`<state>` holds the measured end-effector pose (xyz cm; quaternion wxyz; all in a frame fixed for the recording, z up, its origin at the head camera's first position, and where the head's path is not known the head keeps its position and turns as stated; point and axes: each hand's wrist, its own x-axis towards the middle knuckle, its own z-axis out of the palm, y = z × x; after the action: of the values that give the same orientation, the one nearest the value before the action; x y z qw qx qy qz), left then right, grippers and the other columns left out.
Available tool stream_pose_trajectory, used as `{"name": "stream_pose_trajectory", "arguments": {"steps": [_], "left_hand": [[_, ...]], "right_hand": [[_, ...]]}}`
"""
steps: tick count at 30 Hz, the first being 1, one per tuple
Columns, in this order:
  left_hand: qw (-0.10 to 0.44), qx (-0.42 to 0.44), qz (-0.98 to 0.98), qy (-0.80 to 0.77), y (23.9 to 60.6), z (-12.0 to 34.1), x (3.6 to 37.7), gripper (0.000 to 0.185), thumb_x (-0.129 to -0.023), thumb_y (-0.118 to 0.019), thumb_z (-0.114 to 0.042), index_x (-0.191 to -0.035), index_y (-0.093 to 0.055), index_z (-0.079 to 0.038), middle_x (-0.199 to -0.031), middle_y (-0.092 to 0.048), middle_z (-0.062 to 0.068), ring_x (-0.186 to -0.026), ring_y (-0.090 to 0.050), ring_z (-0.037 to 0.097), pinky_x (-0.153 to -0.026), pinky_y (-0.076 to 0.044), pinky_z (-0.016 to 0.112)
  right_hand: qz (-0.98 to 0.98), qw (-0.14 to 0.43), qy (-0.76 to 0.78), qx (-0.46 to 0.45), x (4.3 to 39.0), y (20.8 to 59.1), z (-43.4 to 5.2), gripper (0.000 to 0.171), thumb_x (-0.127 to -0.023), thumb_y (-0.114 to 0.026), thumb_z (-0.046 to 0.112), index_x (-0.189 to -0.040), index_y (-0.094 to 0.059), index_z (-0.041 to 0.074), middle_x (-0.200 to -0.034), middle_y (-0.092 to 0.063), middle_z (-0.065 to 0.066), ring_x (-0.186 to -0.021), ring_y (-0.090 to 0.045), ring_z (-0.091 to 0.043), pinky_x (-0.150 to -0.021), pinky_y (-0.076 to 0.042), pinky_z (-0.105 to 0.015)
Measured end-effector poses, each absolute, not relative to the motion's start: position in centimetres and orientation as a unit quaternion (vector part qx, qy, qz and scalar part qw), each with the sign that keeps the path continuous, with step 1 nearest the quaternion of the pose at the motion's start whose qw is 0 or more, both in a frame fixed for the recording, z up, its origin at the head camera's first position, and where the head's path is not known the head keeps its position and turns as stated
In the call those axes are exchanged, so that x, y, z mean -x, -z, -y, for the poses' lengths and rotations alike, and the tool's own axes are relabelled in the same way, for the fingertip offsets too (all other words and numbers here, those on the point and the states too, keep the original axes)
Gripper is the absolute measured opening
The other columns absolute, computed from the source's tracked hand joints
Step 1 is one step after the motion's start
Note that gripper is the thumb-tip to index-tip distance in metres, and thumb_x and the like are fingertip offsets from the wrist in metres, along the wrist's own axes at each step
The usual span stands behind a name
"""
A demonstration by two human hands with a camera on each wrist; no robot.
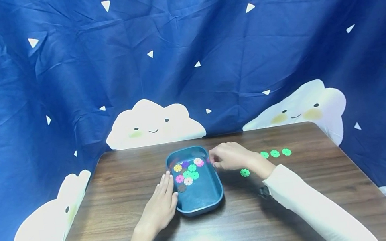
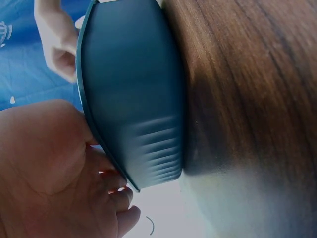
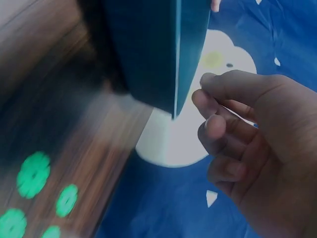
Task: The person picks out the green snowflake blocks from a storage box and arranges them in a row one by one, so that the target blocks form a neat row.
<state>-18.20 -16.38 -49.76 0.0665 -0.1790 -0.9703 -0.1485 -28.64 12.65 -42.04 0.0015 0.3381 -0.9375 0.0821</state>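
Observation:
A dark teal tray point(image 1: 198, 196) stands on the table with several flower-shaped discs in it: green discs point(image 1: 192, 168), a yellow disc point(image 1: 178, 167), a purple one, a brown one, pink and pale pink ones. My left hand point(image 1: 159, 203) lies along the tray's left rim, fingers fairly straight and touching it; the left wrist view shows the fingertips at the rim point(image 2: 86, 99). At the opposite rim is my right hand point(image 1: 231, 156), just over the edge. Its fingers point(image 3: 233, 124) are loosely bent, and nothing shows between them in the right wrist view.
Right of the tray, three green discs point(image 1: 274, 153) lie in a row on the wooden table point(image 1: 313, 186). Another green disc point(image 1: 245, 172) lies nearer, by the right forearm. A blue curtain point(image 1: 185, 57) with white clouds hangs behind the table.

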Motion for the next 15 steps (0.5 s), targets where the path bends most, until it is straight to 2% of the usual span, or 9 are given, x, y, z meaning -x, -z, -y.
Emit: {"name": "stream_pose_trajectory", "arguments": {"steps": [8, 15], "left_hand": [[0.071, 0.183, 0.969, 0.147, 49.7, 16.3, 18.1, 0.058, -0.104, -0.043, -0.027, -0.153, -0.028, 0.000, -0.163, -0.022, 0.015, -0.151, -0.023, 0.030, -0.122, -0.026, 0.047], [0.076, 0.183, 0.970, 0.142, 49.8, 16.4, 18.2, 0.058, -0.104, -0.044, -0.027, -0.152, -0.029, 0.001, -0.162, -0.023, 0.016, -0.150, -0.024, 0.030, -0.121, -0.027, 0.047]], "right_hand": [[0.922, -0.012, -0.058, -0.382, 29.6, 42.2, -7.9, 0.004, -0.090, -0.066, 0.024, -0.086, -0.069, 0.024, -0.080, -0.062, 0.014, -0.071, -0.056, -0.006, -0.062, -0.050, -0.027], [0.918, -0.029, -0.031, -0.393, 30.4, 43.0, -4.7, 0.005, -0.090, -0.066, 0.024, -0.086, -0.067, 0.024, -0.077, -0.061, 0.012, -0.066, -0.053, -0.006, -0.056, -0.045, -0.022]]}}
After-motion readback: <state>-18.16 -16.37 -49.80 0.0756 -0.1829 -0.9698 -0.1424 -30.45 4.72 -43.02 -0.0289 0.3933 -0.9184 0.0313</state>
